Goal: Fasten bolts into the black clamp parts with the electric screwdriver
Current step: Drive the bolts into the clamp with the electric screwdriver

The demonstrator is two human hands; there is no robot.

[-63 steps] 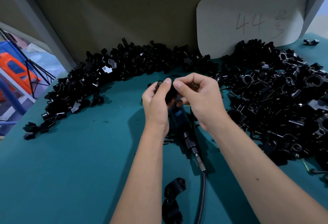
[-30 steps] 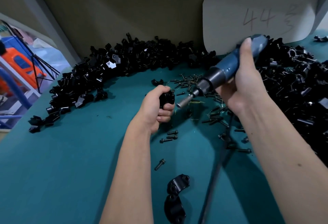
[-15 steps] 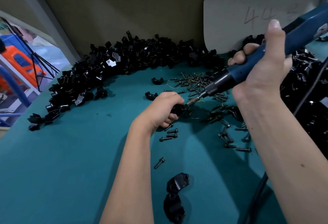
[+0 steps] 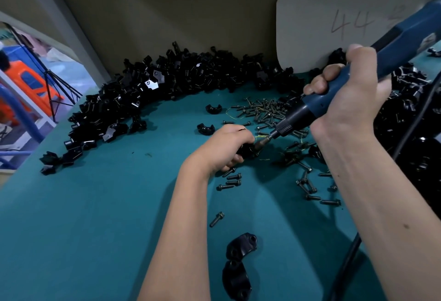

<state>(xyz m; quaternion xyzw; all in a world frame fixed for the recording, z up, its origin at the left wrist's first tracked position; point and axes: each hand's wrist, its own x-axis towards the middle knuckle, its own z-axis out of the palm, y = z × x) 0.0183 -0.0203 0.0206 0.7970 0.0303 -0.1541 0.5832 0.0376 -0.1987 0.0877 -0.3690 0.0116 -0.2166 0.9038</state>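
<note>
Two hands work over a teal worktop (image 4: pixel 83 217). The left hand (image 4: pixel 226 148) rests low on the surface, its grip curled tight around a black clamp (image 4: pixel 247 150), which sits at the centre of the worktop and is mostly hidden by the fingers. The right hand (image 4: pixel 350 100) has its grip wrapped around a blue screwdriver (image 4: pixel 334 100), held tilted down to the left, thumb along the top of the body. Its metal bit (image 4: pixel 262 142) meets the clamp just beside the left hand; the bolt there cannot be made out. A black cable (image 4: pixel 343 267) runs down past the right forearm.

Loose bolts (image 4: pixel 265 109) lie scattered behind and to the right of the hands, with a few more (image 4: pixel 230 180) just below the left wrist and a single one (image 4: pixel 216 219) nearer. Two clamp halves (image 4: pixel 238 260) lie touching at the near edge. A long heap of black parts (image 4: pixel 148 95) curves along the back wall to the left, and another heap (image 4: pixel 415 133) fills the right side. A pale board (image 4: pixel 334 19) marked "44" leans against the wall.
</note>
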